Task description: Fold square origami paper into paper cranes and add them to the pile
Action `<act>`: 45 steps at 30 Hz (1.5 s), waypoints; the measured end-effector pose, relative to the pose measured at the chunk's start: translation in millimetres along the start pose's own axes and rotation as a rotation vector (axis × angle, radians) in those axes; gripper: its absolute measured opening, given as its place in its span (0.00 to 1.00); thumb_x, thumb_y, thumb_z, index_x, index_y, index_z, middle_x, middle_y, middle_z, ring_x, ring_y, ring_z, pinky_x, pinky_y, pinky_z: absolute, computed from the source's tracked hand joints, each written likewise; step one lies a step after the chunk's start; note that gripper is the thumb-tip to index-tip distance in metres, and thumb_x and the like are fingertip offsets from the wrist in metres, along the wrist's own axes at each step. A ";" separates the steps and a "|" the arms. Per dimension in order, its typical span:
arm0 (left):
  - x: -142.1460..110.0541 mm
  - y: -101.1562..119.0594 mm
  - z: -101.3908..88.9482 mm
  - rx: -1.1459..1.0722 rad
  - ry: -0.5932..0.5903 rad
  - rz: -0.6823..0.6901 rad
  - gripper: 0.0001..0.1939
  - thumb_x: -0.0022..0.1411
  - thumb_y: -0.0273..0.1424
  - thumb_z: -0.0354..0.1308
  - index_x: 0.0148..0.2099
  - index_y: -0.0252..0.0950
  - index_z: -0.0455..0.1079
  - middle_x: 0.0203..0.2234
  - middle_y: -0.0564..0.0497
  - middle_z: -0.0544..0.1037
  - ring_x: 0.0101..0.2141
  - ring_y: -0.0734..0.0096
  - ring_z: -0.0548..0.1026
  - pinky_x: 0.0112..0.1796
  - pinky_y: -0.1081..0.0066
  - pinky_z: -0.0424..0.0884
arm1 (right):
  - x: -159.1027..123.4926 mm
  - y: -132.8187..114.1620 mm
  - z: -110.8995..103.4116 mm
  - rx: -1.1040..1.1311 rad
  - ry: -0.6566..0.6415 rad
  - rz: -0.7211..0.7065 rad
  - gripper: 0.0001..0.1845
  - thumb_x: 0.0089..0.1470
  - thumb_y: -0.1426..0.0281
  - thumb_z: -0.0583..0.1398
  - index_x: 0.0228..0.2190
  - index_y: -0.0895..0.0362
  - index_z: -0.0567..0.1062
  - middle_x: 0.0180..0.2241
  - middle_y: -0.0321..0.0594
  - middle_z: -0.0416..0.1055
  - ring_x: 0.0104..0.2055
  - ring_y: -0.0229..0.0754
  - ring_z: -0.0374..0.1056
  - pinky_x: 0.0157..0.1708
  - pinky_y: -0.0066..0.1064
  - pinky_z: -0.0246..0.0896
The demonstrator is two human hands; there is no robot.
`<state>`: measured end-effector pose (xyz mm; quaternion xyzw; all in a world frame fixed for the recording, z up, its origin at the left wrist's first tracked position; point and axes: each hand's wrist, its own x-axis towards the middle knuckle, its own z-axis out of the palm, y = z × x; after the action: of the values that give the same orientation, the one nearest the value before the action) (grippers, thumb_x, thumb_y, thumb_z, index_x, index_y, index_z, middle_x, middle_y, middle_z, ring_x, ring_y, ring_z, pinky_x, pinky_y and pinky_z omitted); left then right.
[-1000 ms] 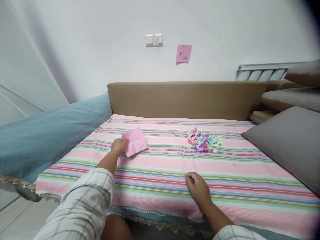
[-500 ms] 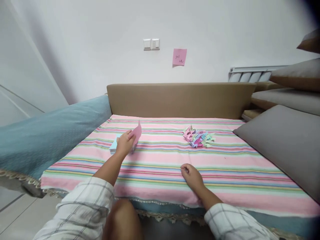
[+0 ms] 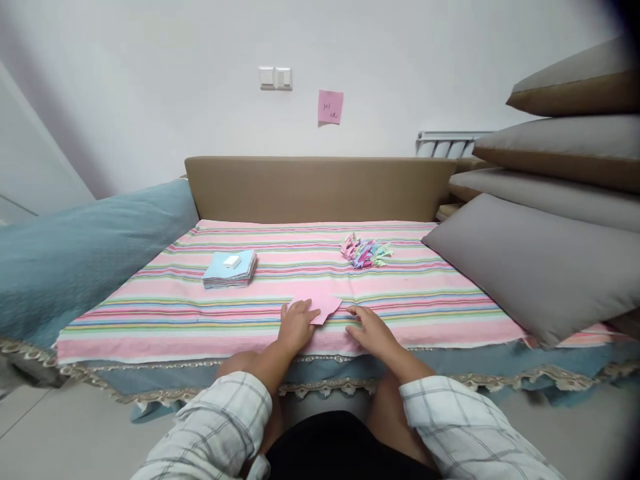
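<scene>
A pink sheet of paper [image 3: 326, 305] lies low over the striped cloth in front of me, its right edge uneven. My left hand [image 3: 297, 327] holds the sheet at its left side, the thumb across the top; part of the paper is hidden under the fingers. Just right of the sheet, my right hand [image 3: 373, 333] is open, thumb and fingers apart, with nothing in it. To the left sits a stack of paper squares [image 3: 227, 275], light blue on top, with a small white block [image 3: 231, 262] on it. Farther back is a pile of folded colored paper pieces [image 3: 367, 253].
The striped cloth [image 3: 150, 320] covers a seat with a brown backrest [image 3: 310, 190]. Grey cushions [image 3: 530, 260] are piled at the right, and a blue-covered armrest [image 3: 100, 233] stands at the left. A pink note [image 3: 331, 107] and switches [image 3: 275, 78] are on the wall.
My left hand has brought the pink sheet from the stack to the front middle and lowered it. My right hand has opened from a curled shape beside it. The view has shifted right.
</scene>
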<state>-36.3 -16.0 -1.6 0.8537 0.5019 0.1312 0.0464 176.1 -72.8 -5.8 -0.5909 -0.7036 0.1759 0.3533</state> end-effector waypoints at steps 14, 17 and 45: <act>-15.0 -37.4 13.3 -0.114 0.161 0.243 0.19 0.52 0.30 0.56 0.48 0.42 0.71 0.52 0.45 0.69 0.51 0.56 0.66 0.51 0.52 0.59 | 34.5 37.1 35.1 -0.108 0.006 -0.135 0.17 0.44 0.75 0.58 0.38 0.52 0.76 0.47 0.43 0.66 0.51 0.47 0.60 0.51 0.43 0.55; -18.2 -54.9 10.6 -0.121 0.234 0.208 0.16 0.52 0.31 0.57 0.44 0.41 0.73 0.49 0.45 0.72 0.48 0.57 0.68 0.48 0.56 0.63 | 33.4 44.9 35.3 -0.065 0.010 -0.189 0.15 0.45 0.74 0.58 0.38 0.53 0.76 0.45 0.43 0.67 0.49 0.46 0.61 0.50 0.41 0.56; -5.4 -48.3 6.4 -0.131 0.360 -0.222 0.12 0.54 0.38 0.57 0.22 0.38 0.68 0.42 0.48 0.76 0.45 0.59 0.71 0.47 0.58 0.63 | 43.5 32.4 27.7 -0.187 0.110 0.052 0.13 0.52 0.65 0.54 0.19 0.55 0.65 0.36 0.40 0.68 0.42 0.44 0.60 0.42 0.33 0.55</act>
<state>-77.9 3.4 -18.9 0.7511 0.5833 0.3081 0.0257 177.2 -18.7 -33.8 -0.6481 -0.6809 0.0861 0.3301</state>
